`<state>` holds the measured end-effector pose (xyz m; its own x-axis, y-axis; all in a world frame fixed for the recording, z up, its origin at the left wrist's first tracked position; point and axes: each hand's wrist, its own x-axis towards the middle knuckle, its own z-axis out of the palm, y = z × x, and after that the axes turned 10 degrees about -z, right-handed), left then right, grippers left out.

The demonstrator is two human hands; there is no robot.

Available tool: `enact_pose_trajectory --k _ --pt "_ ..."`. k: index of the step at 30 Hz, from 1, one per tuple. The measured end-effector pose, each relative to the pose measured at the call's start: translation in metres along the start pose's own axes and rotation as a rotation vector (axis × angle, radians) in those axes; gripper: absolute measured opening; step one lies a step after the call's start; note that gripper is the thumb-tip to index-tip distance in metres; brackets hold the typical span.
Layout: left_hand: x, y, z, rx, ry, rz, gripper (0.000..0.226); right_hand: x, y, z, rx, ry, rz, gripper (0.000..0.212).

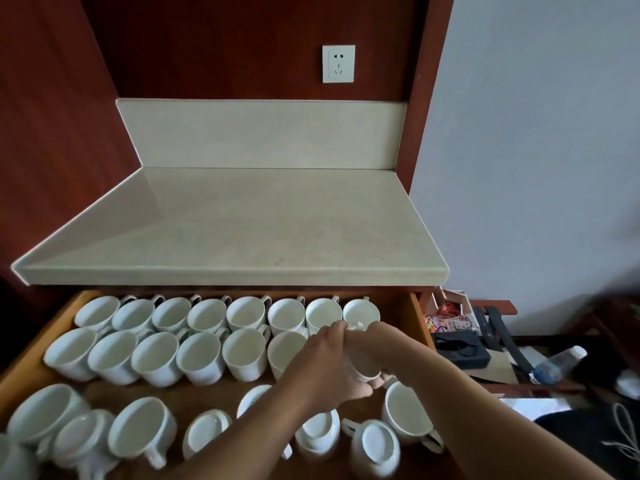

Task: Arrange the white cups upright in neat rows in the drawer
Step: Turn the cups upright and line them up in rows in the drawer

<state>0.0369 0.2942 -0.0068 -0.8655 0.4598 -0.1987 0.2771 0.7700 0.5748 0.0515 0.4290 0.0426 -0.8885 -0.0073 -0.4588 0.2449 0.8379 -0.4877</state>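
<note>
The wooden drawer (pixel 420 320) is pulled out and full of white cups. Along its back stands a row of upright cups (pixel 246 311), and a second upright row (pixel 156 355) stands in front of it. Nearer me, loose cups (pixel 374 445) lie jumbled, some upside down, some on their sides. At the right end of the second row, my left hand (pixel 329 368) and my right hand (pixel 379 339) both grip one tilted white cup (pixel 367 371). My fingers hide most of that cup.
A pale stone countertop (pixel 242 230) overhangs the drawer's back edge, with a wall socket (pixel 338 64) above it. To the right of the drawer, a low shelf holds a black box (pixel 460 349), a plastic bottle (pixel 561 362) and small packets (pixel 459 322).
</note>
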Motion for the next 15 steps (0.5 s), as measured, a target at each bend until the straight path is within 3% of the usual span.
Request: enact_pose_trajectory --k 4,6,8,10,12,15 --pt "0.006 -0.007 0.009 0.049 0.14 0.085 0.093 0.015 0.011 0.013 0.081 -0.02 0.057 0.047" --pt "0.01 -0.014 0.008 0.059 0.087 0.1 0.093 0.014 0.022 0.012 0.351 0.004 0.138 0.037" --pt "0.015 -0.021 0.005 0.057 0.015 0.099 0.092 0.012 0.035 0.009 0.602 0.08 0.175 0.043" --pt "0.02 -0.024 0.0 0.045 -0.061 0.063 0.089 0.008 0.043 0.004 0.441 0.155 0.148 0.037" --pt "0.025 -0.024 -0.004 0.105 -0.129 0.026 0.086 0.005 0.052 -0.001 0.053 0.29 0.109 0.026" --pt "0.031 -0.02 -0.004 0.205 -0.171 0.009 0.085 0.001 0.061 0.004 -0.242 0.315 0.118 0.037"
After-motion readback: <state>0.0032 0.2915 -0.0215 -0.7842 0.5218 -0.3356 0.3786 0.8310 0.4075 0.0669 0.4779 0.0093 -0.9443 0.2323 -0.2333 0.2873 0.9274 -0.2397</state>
